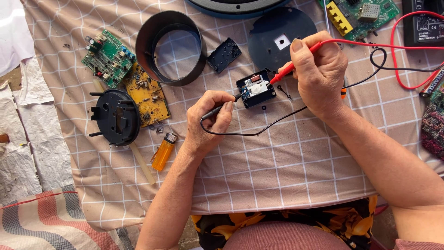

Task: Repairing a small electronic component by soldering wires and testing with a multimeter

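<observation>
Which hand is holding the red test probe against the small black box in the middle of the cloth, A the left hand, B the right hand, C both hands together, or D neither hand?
B: the right hand grips the red probe with its tip at the small black box, while the left hand holds the black probe to the box's other side.

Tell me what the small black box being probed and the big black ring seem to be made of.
Small black box: likely moulded plastic, matte, with crisp thin walls around a white part. Black ring: probably plastic too, though its smooth, faintly glossy thin wall could be painted metal.
</observation>
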